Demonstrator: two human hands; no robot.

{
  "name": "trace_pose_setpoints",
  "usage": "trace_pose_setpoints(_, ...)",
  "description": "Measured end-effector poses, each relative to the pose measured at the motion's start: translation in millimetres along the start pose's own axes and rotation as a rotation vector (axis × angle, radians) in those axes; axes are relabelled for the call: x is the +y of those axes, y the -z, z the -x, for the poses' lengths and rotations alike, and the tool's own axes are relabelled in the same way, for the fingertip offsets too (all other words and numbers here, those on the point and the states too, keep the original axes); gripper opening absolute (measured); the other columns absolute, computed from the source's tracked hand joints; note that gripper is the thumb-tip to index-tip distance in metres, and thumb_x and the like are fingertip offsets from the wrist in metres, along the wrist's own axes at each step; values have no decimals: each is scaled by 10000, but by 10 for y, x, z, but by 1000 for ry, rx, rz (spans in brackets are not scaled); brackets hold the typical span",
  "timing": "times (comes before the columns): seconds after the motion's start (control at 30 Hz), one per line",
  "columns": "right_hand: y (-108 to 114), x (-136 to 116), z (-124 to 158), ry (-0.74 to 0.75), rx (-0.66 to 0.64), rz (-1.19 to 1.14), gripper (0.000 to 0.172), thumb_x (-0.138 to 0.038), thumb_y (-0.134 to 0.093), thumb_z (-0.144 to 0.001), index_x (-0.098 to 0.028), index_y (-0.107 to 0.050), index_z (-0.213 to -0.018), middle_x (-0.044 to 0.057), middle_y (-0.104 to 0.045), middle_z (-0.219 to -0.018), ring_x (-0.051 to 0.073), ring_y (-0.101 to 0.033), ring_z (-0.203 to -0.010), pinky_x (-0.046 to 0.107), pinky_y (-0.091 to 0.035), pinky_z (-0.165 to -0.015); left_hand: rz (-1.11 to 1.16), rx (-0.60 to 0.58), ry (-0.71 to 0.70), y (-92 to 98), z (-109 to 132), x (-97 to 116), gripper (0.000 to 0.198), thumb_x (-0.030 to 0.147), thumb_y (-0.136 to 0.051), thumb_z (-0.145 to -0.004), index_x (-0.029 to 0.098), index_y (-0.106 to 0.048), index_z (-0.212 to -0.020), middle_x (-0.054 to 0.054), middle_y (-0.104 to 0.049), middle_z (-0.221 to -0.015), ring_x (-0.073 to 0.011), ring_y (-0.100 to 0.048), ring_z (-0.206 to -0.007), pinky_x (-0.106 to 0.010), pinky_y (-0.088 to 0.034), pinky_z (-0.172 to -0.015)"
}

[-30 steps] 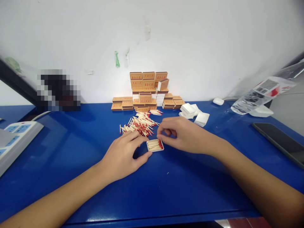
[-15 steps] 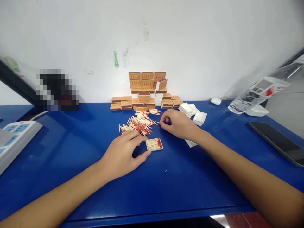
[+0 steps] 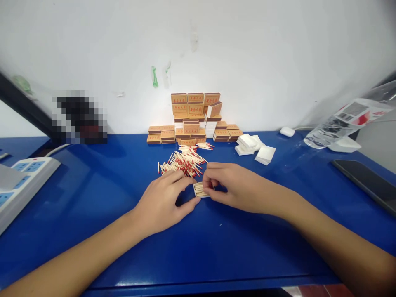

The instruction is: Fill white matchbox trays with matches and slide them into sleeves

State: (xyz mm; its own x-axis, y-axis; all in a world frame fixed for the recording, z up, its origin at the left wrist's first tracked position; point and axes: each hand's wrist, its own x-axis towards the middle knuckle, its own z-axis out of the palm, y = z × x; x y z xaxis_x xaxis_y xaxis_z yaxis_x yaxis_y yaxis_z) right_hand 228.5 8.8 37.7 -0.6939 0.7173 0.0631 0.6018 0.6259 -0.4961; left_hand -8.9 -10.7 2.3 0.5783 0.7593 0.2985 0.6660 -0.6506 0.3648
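A small white matchbox tray lies on the blue table, filled with a row of matches. My left hand holds the tray's left end between thumb and index finger. Over the tray's right part, my right hand is closed in a pinch, its fingertips down at the matches. The match in that pinch is mostly hidden by the fingers, as are most of the red heads in the tray. Just behind both hands spreads a loose pile of red-headed matches.
Stacked orange matchboxes stand against the wall. White empty-looking trays or cards lie at the right, with an earphone case, a plastic bottle and a phone beyond. A power strip sits far left.
My right hand has moved from the pile's right edge, where a match showed at its fingertips, toward me and over the tray. My left hand has stayed at the tray's left end.
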Motion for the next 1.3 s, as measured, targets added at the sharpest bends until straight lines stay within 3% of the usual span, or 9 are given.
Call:
trace_pose_setpoints(0.3, 49, 60, 17, 11, -4, 32, 117, -174, -615, -952, -200, -620, -838, 15, -615, -864, 147, -544, -747, 293, -398, -678, 16, 4, -7, 6, 0, -2, 243, 364, -680, -974, 210, -714, -1160, -47, -668, -959, -235, -642, -908, -406, -545, -808)
trace_pose_setpoints(0.47, 28, 40, 3, 27, -25, -47, 87, -248, -630, -995, -202, -687, -949, 23, -639, -962, 140, -578, -784, 288, -433, -710, 9, -3, -15, 9, -6, 5, 227, 361, -669, -980, 212, -710, -1146, -50, -674, -989, -238, -650, -928, -396, -537, -796)
trace_pose_setpoints(0.6, -3, 23, -4, 45, -37, -55, 74, -187, -625, -978, -198, -674, -923, 18, -635, -962, 134, -577, -786, 281, -430, -711, 6, 1, -21, 15, -1, 15, 212, 350, -666, -980, 213, -707, -1136, -47, -674, -993, -231, -648, -924, -387, -528, -791)
trace_pose_setpoints(0.73, 4, 18, -10, 34, -14, -21, 93, -186, -630, -960, -197, -647, -870, 12, -617, -913, 133, -557, -760, 280, -416, -689, 0, -2, -21, 14, 2, 14, 229, 366, -663, -983, 203, -706, -1138, -49, -667, -971, -231, -642, -901, -390, -525, -775)
trace_pose_setpoints(0.83, 28, 56, -24, 30, 79, -8, 98, -205, -605, -972, -201, -675, -904, 14, -616, -879, 136, -552, -742, 284, -408, -676, -5, -11, -12, 10, 3, 11, 240, 371, -668, -981, 209, -709, -1154, -51, -667, -965, -234, -641, -908, -394, -533, -787)
trace_pose_setpoints(1.03, 25, 340, -98, -100, 370, 128, 103, -239, -611, -936, -207, -683, -869, 16, -615, -791, 153, -528, -702, 312, -385, -663, -2, -11, -12, -3, 17, 11, 264, 375, -677, -979, 214, -705, -1186, -51, -677, -979, -232, -643, -918, -403, -550, -827)
trace_pose_setpoints(1.17, -9, 506, -242, -247, 420, 117, 93, -247, -625, -871, -209, -698, -828, 25, -654, -783, 164, -544, -701, 329, -392, -660, 2, -16, -23, -6, 21, 18, 267, 373, -673, -980, 217, -704, -1194, -50, -672, -967, -224, -645, -891, -388, -547, -799)
trace_pose_setpoints(1.3, -20, 541, -412, -397, 358, 47, 86, -256, -662, -797, -201, -713, -755, 21, -676, -722, 156, -560, -647, 330, -410, -622, 2, -23, -28, -4, 17, 24, 279, 380, -672, -979, 219, -700, -1205, -53, -675, -983, -231, -651, -909, -391, -543, -795)
